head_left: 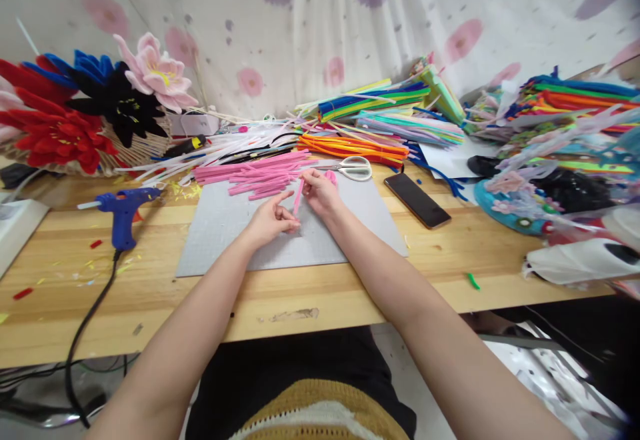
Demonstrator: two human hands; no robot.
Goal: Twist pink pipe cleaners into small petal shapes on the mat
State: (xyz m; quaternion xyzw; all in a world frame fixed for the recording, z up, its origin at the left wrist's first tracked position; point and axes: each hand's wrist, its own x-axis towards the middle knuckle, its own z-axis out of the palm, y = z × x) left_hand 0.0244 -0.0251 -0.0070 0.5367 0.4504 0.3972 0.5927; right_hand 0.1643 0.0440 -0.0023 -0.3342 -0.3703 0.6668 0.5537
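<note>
A short pink pipe cleaner stands slanted between my hands, above the grey mat. My right hand pinches its upper end. At the lower end, the fingertips of my left hand close on it, while the index finger sticks out. Several cut pink pipe cleaners lie in a pile at the mat's far edge, just beyond my hands. Behind my right wrist a small pink bundle is partly hidden. Scissors with white handles rest beside it.
A blue glue gun with a black cord stands at left, near fluffy flowers. A phone lies right of the mat. Colourful pipe cleaner bundles line the back. Bags and a white roll crowd the right side.
</note>
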